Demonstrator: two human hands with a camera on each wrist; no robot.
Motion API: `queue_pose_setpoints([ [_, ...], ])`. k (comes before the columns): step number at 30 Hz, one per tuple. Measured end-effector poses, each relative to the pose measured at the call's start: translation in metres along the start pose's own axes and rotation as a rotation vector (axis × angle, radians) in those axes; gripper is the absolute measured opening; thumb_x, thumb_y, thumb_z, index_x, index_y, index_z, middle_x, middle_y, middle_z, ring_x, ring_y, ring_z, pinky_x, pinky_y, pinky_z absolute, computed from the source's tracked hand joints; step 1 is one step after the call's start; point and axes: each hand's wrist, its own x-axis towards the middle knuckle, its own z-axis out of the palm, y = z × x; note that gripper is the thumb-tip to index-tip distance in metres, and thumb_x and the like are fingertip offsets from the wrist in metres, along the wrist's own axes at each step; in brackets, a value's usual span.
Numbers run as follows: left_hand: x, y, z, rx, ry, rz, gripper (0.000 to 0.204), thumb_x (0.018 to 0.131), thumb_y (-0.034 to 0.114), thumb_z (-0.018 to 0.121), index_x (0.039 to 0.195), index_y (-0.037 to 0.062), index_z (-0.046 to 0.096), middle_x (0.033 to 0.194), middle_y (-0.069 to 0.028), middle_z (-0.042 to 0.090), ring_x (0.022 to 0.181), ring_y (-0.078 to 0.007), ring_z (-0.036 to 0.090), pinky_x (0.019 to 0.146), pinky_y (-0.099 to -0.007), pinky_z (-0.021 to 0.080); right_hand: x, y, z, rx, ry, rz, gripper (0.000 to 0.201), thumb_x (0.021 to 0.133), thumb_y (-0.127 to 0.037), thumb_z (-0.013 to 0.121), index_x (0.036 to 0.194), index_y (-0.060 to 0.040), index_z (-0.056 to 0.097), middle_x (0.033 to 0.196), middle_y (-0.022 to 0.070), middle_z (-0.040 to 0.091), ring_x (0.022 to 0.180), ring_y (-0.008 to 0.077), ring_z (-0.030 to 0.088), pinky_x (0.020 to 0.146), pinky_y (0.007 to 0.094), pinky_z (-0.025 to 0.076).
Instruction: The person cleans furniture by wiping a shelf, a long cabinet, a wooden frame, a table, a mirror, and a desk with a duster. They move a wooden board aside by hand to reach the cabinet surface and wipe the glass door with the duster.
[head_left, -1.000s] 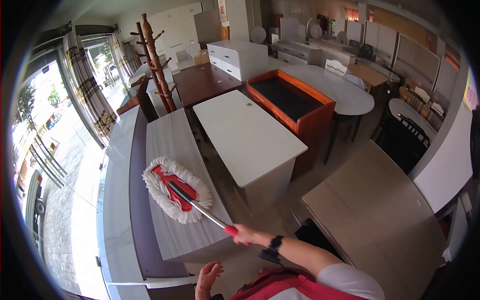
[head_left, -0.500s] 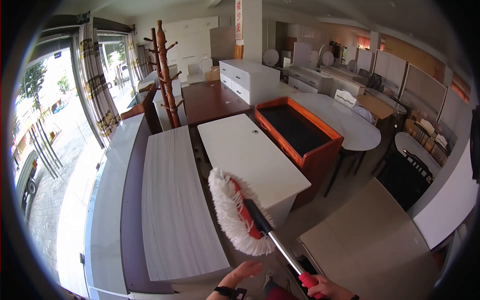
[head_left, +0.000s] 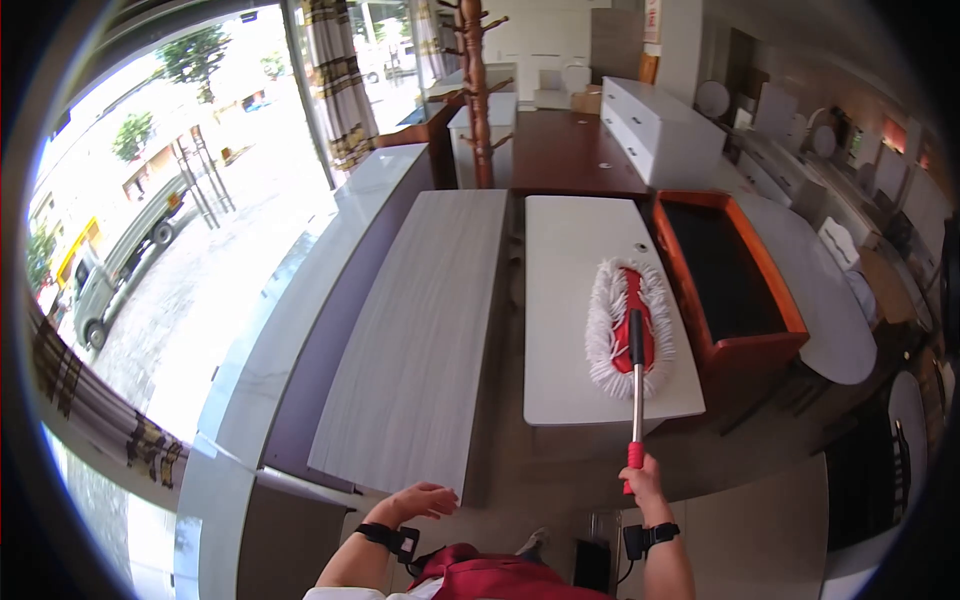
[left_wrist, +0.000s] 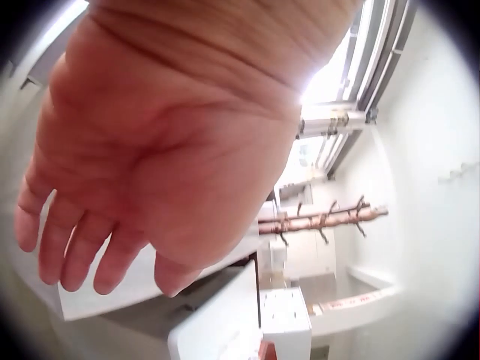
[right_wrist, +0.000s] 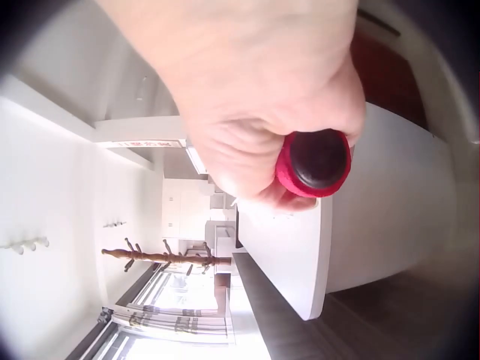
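My right hand (head_left: pixel 645 482) grips the red foam handle of a duster (head_left: pixel 637 350), its fingers wrapped round the grip. In the right wrist view the handle's black end cap (right_wrist: pixel 319 159) pokes out of the fist. The duster's white fringed head, red on its back, lies over the right part of a white desk (head_left: pixel 565 300). My left hand (head_left: pixel 415 502) holds nothing and hovers near the front end of a grey wood-grain table (head_left: pixel 420 310). Its fingers hang relaxed, with the palm (left_wrist: pixel 165 150) facing the left wrist camera.
An orange-brown cabinet with a black top (head_left: pixel 725 270) stands right of the desk, with an oval table (head_left: pixel 820 300) beyond. Behind are a dark red table (head_left: pixel 570 150), white drawers (head_left: pixel 660 130) and a wooden coat rack (head_left: pixel 478 100). A long marble-topped counter (head_left: pixel 300 290) runs along the left.
The duster has gone from the grey table, up past the desk's front left corner, onto the white desk. The head view has turned left. The right hand keeps its grip; the left stays free.
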Motion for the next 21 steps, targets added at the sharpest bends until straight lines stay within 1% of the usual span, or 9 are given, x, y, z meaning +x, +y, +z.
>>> queue_pose_setpoints([
  [4, -0.059, -0.024, -0.036, -0.411, 0.35, 0.094, 0.036, 0.092, 0.033, 0.043, 0.103, 0.0014, 0.058, 0.096, -0.0114, 0.063, 0.092, -0.023, 0.061, 0.077, -0.0373, 0.049, 0.015, -0.012, -0.002, -0.112, 0.043, -0.114, 0.038, 0.067, -0.004, 0.061, 0.103, 0.0012, 0.052, 0.069, 0.0002, 0.044, 0.058, 0.0118, 0.047, 0.053, 0.0259, 0.042],
  [6, -0.068, -0.041, -0.05, -0.696, 0.496, 0.177, 0.037, 0.092, 0.031, 0.043, 0.107, -0.0015, 0.053, 0.102, -0.0143, 0.059, 0.098, -0.0285, 0.057, 0.083, -0.0404, 0.046, 0.005, -0.003, 0.005, -0.728, 0.415, -0.551, 0.046, 0.079, -0.016, 0.058, 0.116, 0.0083, 0.045, 0.103, 0.0232, 0.055, 0.095, 0.0326, 0.056, 0.084, 0.0364, 0.043],
  [8, -0.057, -0.075, -0.07, -1.059, 0.612, 0.23, 0.04, 0.092, 0.032, 0.042, 0.111, -0.0021, 0.048, 0.112, -0.0162, 0.053, 0.104, -0.0318, 0.052, 0.088, -0.0432, 0.043, -0.032, -0.031, 0.017, -0.704, 0.333, -0.518, 0.048, 0.085, -0.019, 0.052, 0.12, 0.0114, 0.039, 0.116, 0.0291, 0.046, 0.107, 0.0387, 0.047, 0.092, 0.0398, 0.036],
  [9, -0.055, -0.087, -0.078, -1.12, 0.619, 0.24, 0.053, 0.092, 0.035, 0.04, 0.126, -0.0048, 0.032, 0.134, -0.0214, 0.031, 0.121, -0.0346, 0.037, 0.099, -0.0434, 0.034, -0.047, -0.044, 0.025, -0.693, 0.296, -0.505, 0.049, 0.088, -0.02, 0.05, 0.122, 0.013, 0.037, 0.122, 0.0321, 0.042, 0.114, 0.0417, 0.043, 0.097, 0.0414, 0.033],
  [12, -0.048, -0.103, -0.097, -1.346, 0.633, 0.209, 0.063, 0.092, 0.04, 0.039, 0.135, -0.0004, 0.017, 0.142, -0.0214, 0.016, 0.127, -0.0358, 0.028, 0.102, -0.045, 0.029, -0.08, -0.026, 0.086, 0.256, 0.005, 0.145, 0.03, 0.087, -0.017, 0.052, 0.115, -0.0046, 0.05, 0.094, 0.0053, 0.053, 0.07, 0.0151, 0.052, 0.061, 0.031, 0.046],
  [14, -0.04, -0.114, -0.113, -1.399, 0.609, 0.184, 0.07, 0.091, 0.044, 0.039, 0.138, 0.0042, 0.006, 0.144, -0.0194, 0.004, 0.129, -0.0369, 0.021, 0.104, -0.0477, 0.026, -0.088, 0.002, 0.119, 0.719, -0.445, 0.609, 0.019, 0.087, -0.019, 0.052, 0.105, -0.0133, 0.053, 0.091, 0.002, 0.051, 0.07, 0.0116, 0.05, 0.058, 0.0288, 0.044],
  [18, -0.049, -0.09, -0.136, -1.443, 0.683, 0.112, 0.078, 0.087, 0.052, 0.042, 0.14, 0.0169, -0.003, 0.146, -0.016, -0.006, 0.132, -0.0393, 0.013, 0.104, -0.0525, 0.021, -0.1, 0.064, 0.194, 0.541, -0.517, 0.737, 0.032, 0.088, -0.03, 0.048, 0.114, -0.0129, 0.045, 0.115, 0.0039, 0.043, 0.09, 0.0177, 0.05, 0.069, 0.0367, 0.045],
  [19, -0.034, -0.117, -0.162, -1.505, 0.645, 0.086, 0.077, 0.085, 0.053, 0.045, 0.14, 0.0241, -0.001, 0.146, -0.0158, -0.003, 0.131, -0.04, 0.013, 0.101, -0.0573, 0.023, -0.098, 0.074, 0.211, 0.52, -0.521, 0.788, 0.036, 0.088, -0.033, 0.046, 0.118, -0.0126, 0.042, 0.122, 0.0051, 0.04, 0.097, 0.0204, 0.05, 0.074, 0.0399, 0.045],
  [21, -0.046, -0.109, -0.174, -1.291, 0.756, 0.054, 0.074, 0.086, 0.05, 0.045, 0.139, 0.0265, 0.001, 0.145, -0.0158, 0.0, 0.13, -0.0393, 0.016, 0.097, -0.0592, 0.026, -0.097, 0.096, 0.235, 0.374, -0.3, 0.829, 0.047, 0.089, -0.036, 0.043, 0.127, -0.0111, 0.034, 0.134, 0.0067, 0.027, 0.111, 0.026, 0.042, 0.087, 0.0466, 0.038],
])
